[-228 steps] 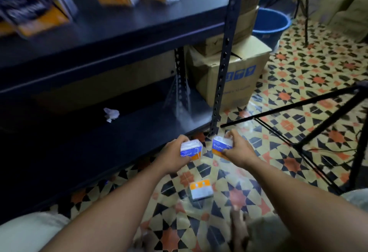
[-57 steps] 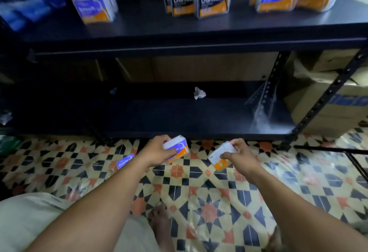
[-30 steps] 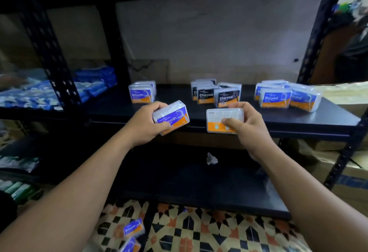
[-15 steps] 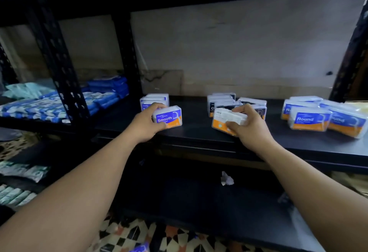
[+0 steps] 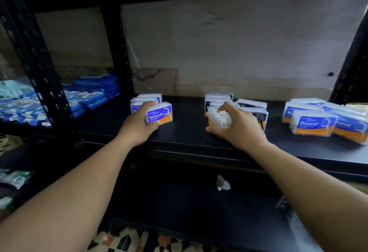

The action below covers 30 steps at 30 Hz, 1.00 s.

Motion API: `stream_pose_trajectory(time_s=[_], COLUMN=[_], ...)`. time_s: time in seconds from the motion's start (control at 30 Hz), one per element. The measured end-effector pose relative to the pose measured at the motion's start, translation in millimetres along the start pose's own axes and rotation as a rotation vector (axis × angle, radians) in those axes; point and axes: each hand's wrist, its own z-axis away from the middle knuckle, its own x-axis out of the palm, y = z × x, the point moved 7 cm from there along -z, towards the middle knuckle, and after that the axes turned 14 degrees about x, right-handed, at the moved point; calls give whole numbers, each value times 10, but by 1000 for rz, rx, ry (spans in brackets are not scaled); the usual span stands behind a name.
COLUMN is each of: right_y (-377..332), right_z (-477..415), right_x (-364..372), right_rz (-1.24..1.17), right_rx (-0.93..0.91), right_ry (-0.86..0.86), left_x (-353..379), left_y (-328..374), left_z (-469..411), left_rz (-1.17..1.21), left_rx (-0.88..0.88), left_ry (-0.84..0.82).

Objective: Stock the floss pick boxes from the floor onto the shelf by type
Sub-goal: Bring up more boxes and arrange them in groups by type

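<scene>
1. A matt black shelf (image 5: 189, 138) on a metal rack runs across the view, backed by a pale, stained wall (image 5: 239, 42); perforated black uprights (image 5: 39, 62) frame the bay, and patterned floor tiles (image 5: 127, 240) show at the bottom edge
2. Three groups stand on the board, well apart: a Smooth stack (image 5: 148, 98) at the left, black-labelled boxes (image 5: 219, 97) in the middle, Round boxes (image 5: 310, 125) at the right
3. The left hand (image 5: 137, 126) grips a Smooth box (image 5: 160, 115), fingers curled over its top, just in front of the Smooth stack, its lower edge at the board
4. The right hand (image 5: 239, 130) grasps a clear-lidded box (image 5: 219, 117) just before the black-labelled boxes, thumb tip touching the board
5. All the boxes are small, round-cornered, glossy clear plastic with blue-and-orange or black labels; soft blue packets (image 5: 93, 96) are heaped in the neighbouring bay, and a crumpled white paper scrap (image 5: 223, 183) lies on the dim lower shelf (image 5: 199, 202)
6. The right hand covers its box's label, so the type cannot be read; whether either held box rests fully on the board cannot be told; the far-right Round boxes are cut off by the frame, and the black labels are mostly hidden
</scene>
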Motion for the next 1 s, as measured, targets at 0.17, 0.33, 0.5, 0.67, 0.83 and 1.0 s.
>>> stream_pose_trajectory(time_s=[0.17,0.33,0.5,0.67,0.83,1.0], right_y=[24,28,-8,-28,-37,-48], right_z=[14,-14,7,34,28,41], right_x=[32,43,11,38,70,59], right_rz=[-232,-170,-58,-48,7,69], right_rx=[-85,-144,-160,-237,-250,-261], right_ry=[-98,-36,87,73,44,46], left_x=[7,9,-12,-9,-18,-14], left_y=[-8,-7,-30,-59,-38,-17], left_z=[25,30,33,23,36,45], left_rz=[-6,-28,-7,-86,-110,-106], left_rx=[38,36,46,17,11,17], left_ry=[29,52,121,136,133,123])
